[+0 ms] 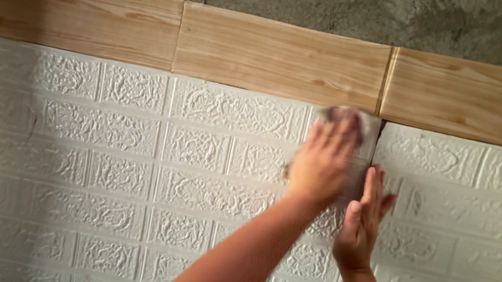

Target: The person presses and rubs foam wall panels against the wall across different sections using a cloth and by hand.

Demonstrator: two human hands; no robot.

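Nearest the camera, two bare forearms rise from the bottom edge toward a wall. One hand, the left hand (321, 165), comes in from the lower left and lies flat with its fingers spread and extended, pressing a small grey cloth (366, 125) against the wall; the cloth is blurred, and only its upper right corner and a strip along the right of the fingers show past the hand. Just beside it and lower, the right hand (364, 220) stands edge-on with its fingers straight and together, not gripping anything, its fingertips against the vertical seam (377, 147) where two white panels meet.

Behind the hands, two white embossed panels can be counted: a wide left panel (121, 172) moulded in a brick pattern with a crinkled relief, and a right panel (462, 220) of the same pattern, cut off by the picture's edge. The cloth sits at the top right corner of the left panel, touching the seam.

Above the white panels runs a band of three wood-grain strips laid end to end: the left strip (74, 13), the middle strip (279, 56) and the right strip (466, 99). Two joints separate them.

Farthest up, bare grey concrete (365, 12) shows above the strips.
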